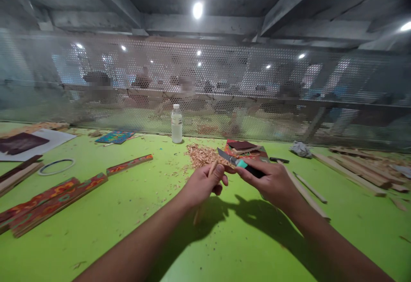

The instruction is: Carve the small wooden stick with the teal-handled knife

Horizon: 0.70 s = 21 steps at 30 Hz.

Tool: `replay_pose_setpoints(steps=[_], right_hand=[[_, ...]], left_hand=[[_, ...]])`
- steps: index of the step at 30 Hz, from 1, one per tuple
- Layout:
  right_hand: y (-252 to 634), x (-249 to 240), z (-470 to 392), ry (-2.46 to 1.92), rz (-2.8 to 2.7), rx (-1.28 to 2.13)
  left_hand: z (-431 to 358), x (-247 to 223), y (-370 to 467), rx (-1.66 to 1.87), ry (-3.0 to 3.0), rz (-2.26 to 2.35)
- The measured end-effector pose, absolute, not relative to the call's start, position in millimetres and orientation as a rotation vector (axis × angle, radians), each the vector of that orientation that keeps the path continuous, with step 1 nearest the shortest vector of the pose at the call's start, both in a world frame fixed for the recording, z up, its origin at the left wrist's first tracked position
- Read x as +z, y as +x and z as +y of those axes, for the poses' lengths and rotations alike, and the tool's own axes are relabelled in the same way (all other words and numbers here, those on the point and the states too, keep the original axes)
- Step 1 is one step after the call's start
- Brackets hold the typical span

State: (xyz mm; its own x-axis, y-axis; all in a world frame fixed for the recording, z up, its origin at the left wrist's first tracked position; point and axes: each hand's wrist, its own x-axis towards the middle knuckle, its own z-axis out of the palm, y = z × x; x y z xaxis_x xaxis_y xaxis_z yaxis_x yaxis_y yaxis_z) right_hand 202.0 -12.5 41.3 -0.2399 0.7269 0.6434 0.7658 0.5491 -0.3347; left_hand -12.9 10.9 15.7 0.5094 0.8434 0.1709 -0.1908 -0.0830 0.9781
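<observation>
My left hand (202, 183) is closed around a thin wooden stick (212, 168), whose tip pokes up past the thumb and whose lower end shows below the palm. In my right hand (272, 181) is a utility knife (248, 167) with a black and turquoise handle. Its grey blade points up and to the left, just above and beside the stick's tip. The fingers of both hands almost meet. Behind them a heap of wood shavings (202, 155) lies on the green table (128, 205).
A clear bottle (176, 123) stands upright near the perforated metal screen (147, 106). Painted wooden strips (64, 200) and a tape ring (56, 167) lie left. Sandpaper (243, 145), a crumpled grey wad (301, 149), a pencil-like stick (310, 187) and wooden strips (353, 173) lie right.
</observation>
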Motion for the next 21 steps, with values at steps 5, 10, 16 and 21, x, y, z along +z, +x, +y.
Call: replay_pose_setpoints(steps=[5, 10, 16, 21], right_hand=[[199, 42, -15, -1.210, -1.995, -0.071], [199, 43, -16, -1.199, -1.993, -0.067], [201, 43, -16, -1.177, -2.026, -0.040], [202, 43, -15, -1.127, -2.088, -0.014]], left_hand=[[10, 17, -14, 0.907, 1.392, 0.697], [7, 19, -12, 0.896, 1.395, 0.746], [2, 25, -15, 0.826, 1.390, 0.760], [2, 27, -18, 0.760, 1.416, 0.755]])
